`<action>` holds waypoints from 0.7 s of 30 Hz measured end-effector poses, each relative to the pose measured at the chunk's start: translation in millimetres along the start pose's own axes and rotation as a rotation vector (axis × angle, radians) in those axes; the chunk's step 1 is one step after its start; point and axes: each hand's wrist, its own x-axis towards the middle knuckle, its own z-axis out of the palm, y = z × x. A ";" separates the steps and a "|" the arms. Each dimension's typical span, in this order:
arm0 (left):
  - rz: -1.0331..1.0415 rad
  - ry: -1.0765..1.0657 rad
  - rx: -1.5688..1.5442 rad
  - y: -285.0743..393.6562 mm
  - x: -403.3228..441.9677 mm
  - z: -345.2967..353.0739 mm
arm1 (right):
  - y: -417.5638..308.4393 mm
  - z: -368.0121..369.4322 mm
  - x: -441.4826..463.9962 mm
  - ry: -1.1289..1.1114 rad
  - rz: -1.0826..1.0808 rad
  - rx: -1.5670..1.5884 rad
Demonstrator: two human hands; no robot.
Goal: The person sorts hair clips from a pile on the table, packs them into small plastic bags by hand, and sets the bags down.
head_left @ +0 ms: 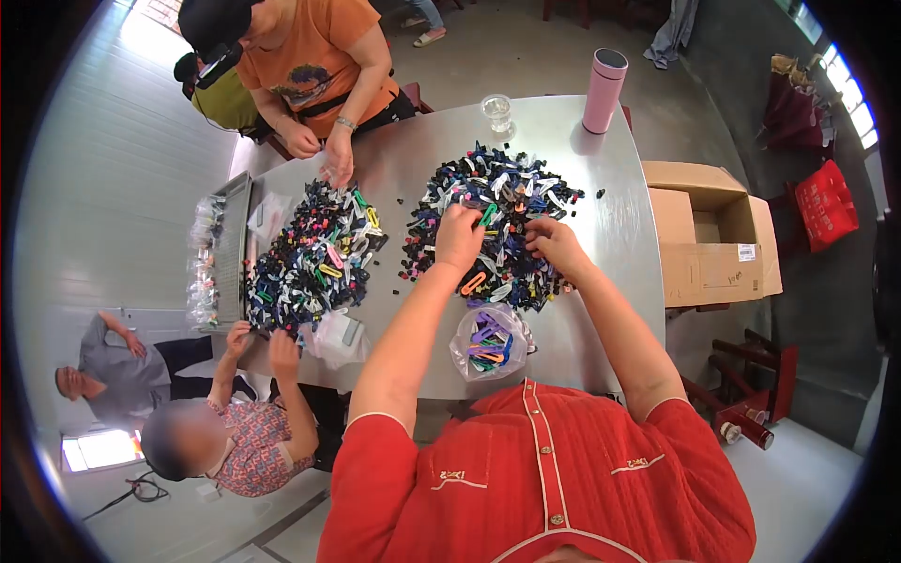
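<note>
A loose heap of small clips (511, 183), mostly black, dark blue and white, lies on the metal table in front of me. My left hand (460, 236) is at the heap's middle, fingers closed at a green plastic clip (488, 215). Over the heap's right side, my right hand (556, 246) has its fingers curled in among the dark pieces; what they pinch is hidden. An orange clip (473, 283) rests on the near part of the heap. Closer to me, a clear plastic bag (460, 347) holds several purple, green, orange and blue clips.
A second heap (314, 253) lies to the left, where two other people work. Beyond it stands a grey tray (235, 253). A glass (496, 113) and a pink bottle (605, 91) stand at the far edge. An open cardboard box (704, 267) is beside the table's right edge.
</note>
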 end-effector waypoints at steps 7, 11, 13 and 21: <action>0.436 -0.139 0.247 20.8 -13.4 -8.2 | 5.9 -17.3 -16.6 0.102 0.034 0.128; 0.346 -0.086 0.275 8.1 -13.3 3.7 | 17.2 -26.7 -26.8 0.164 0.067 0.278; 0.332 -0.036 0.220 5.7 -9.5 3.7 | 16.6 -30.3 -34.2 0.190 0.067 0.298; -0.140 -0.045 -0.448 16.7 -5.0 -32.6 | -7.5 -28.2 -70.6 0.190 0.024 0.318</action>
